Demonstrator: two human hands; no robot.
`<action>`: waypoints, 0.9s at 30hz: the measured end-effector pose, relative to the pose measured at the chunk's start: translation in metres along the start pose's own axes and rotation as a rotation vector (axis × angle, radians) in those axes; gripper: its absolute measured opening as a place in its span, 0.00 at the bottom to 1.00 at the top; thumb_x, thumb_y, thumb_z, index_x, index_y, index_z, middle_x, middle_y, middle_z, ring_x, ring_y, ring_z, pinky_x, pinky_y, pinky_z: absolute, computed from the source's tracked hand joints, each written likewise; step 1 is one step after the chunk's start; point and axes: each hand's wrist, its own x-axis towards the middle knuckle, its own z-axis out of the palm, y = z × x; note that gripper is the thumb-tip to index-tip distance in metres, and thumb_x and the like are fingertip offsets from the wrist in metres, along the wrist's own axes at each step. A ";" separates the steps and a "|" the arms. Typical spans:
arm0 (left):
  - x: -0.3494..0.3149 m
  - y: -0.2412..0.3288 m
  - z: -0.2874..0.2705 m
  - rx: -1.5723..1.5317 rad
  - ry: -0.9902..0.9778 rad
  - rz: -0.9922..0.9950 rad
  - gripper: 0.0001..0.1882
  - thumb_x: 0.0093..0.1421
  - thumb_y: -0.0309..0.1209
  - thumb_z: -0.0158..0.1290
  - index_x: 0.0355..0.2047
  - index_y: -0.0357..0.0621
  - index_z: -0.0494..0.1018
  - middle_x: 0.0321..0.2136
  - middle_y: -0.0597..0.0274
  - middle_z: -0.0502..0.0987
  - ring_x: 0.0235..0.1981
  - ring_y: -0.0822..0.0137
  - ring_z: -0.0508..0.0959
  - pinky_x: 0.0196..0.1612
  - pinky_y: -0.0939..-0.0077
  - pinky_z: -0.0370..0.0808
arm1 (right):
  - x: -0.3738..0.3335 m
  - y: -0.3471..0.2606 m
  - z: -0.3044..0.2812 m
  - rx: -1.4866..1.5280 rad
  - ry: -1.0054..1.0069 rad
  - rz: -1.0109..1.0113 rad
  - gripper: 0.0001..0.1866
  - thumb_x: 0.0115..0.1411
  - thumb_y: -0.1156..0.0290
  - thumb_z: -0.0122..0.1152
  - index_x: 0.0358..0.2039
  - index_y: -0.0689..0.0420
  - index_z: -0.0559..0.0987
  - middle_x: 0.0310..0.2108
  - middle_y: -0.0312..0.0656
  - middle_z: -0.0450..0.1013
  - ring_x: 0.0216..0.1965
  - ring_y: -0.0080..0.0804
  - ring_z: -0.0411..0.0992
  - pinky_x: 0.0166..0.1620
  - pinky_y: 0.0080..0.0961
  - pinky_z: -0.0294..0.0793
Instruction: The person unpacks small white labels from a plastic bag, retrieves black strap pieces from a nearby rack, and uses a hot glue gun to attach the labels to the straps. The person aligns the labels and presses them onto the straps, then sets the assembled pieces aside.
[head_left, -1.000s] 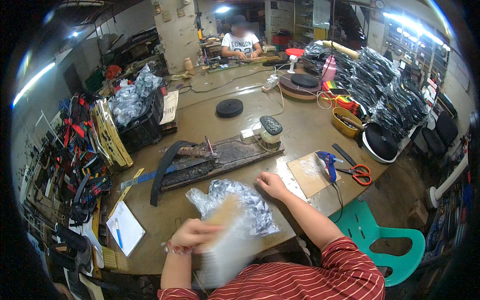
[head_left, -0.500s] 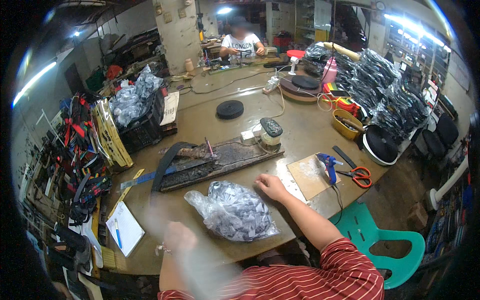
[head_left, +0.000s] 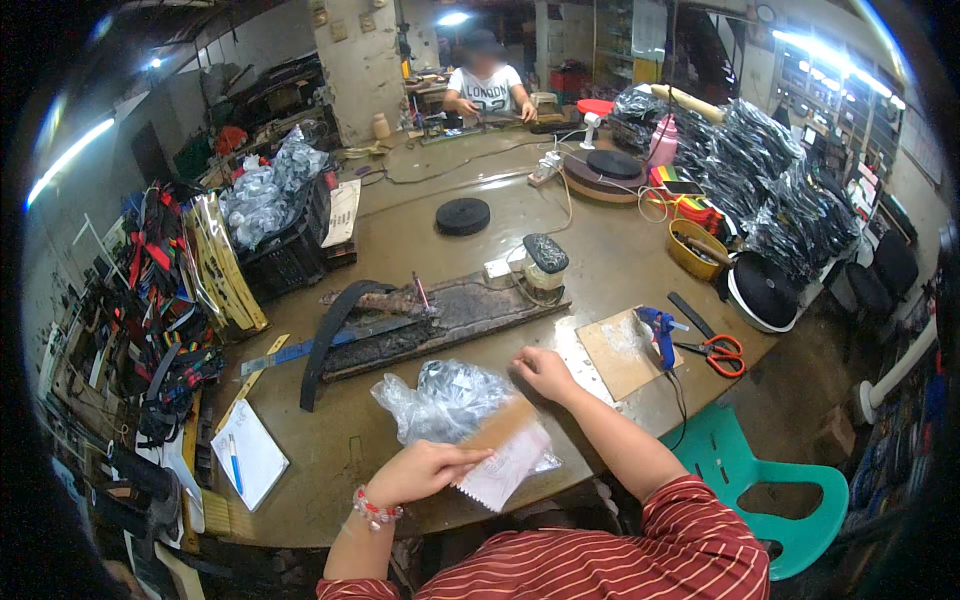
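My left hand (head_left: 425, 472), with a beaded bracelet at its wrist, pinches a white paper sheet (head_left: 508, 470) with one jagged edge and a brown strip along its upper side. The sheet is held over a clear plastic bag (head_left: 440, 392) on the table, covering much of it. Small grey pieces fill the bag. At the bag's upper right corner, my right hand (head_left: 543, 374) rests on the table with its fingers loosely bent. Nothing shows in its grasp, though its fingertips are partly hidden.
Beyond the bag lies a dark worn board (head_left: 450, 330) with a black strap (head_left: 325, 345). A blue glue gun (head_left: 657, 335) and orange-handled scissors (head_left: 722, 355) lie right. A notepad (head_left: 250, 455) is left, a green chair (head_left: 760, 480) right. Another person (head_left: 485, 85) sits across.
My left hand has come rightward from a blurred spot left of the bag, bringing the paper sheet over it. The black strap's near end is now uncovered. My right hand stays put.
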 end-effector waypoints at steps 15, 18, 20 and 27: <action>-0.020 0.029 -0.014 -0.214 0.004 0.014 0.14 0.57 0.25 0.50 0.44 0.38 0.75 0.32 0.57 0.81 0.21 0.67 0.77 0.26 0.73 0.73 | -0.002 -0.004 -0.003 0.006 -0.006 0.027 0.11 0.58 0.65 0.57 0.34 0.60 0.77 0.32 0.50 0.75 0.33 0.47 0.73 0.37 0.36 0.71; -0.023 0.033 -0.015 0.132 -0.130 0.052 0.22 0.58 0.29 0.53 0.51 0.31 0.70 0.29 0.50 0.80 0.23 0.61 0.78 0.30 0.68 0.74 | -0.002 0.000 -0.001 -0.018 0.017 -0.030 0.10 0.58 0.65 0.58 0.35 0.59 0.78 0.27 0.47 0.74 0.28 0.39 0.72 0.33 0.32 0.71; -0.022 0.037 -0.016 -0.017 0.001 0.111 0.19 0.57 0.29 0.52 0.47 0.31 0.73 0.31 0.54 0.81 0.27 0.60 0.80 0.32 0.68 0.75 | -0.001 0.002 0.001 -0.014 0.040 -0.056 0.10 0.59 0.66 0.58 0.35 0.59 0.78 0.24 0.46 0.74 0.25 0.36 0.72 0.31 0.29 0.70; -0.011 0.034 0.005 0.247 -0.203 -0.004 0.17 0.60 0.26 0.50 0.50 0.38 0.72 0.30 0.63 0.80 0.29 0.60 0.79 0.36 0.72 0.75 | -0.001 0.005 0.004 -0.008 0.061 -0.056 0.09 0.58 0.67 0.58 0.34 0.59 0.78 0.24 0.45 0.74 0.25 0.35 0.72 0.31 0.29 0.70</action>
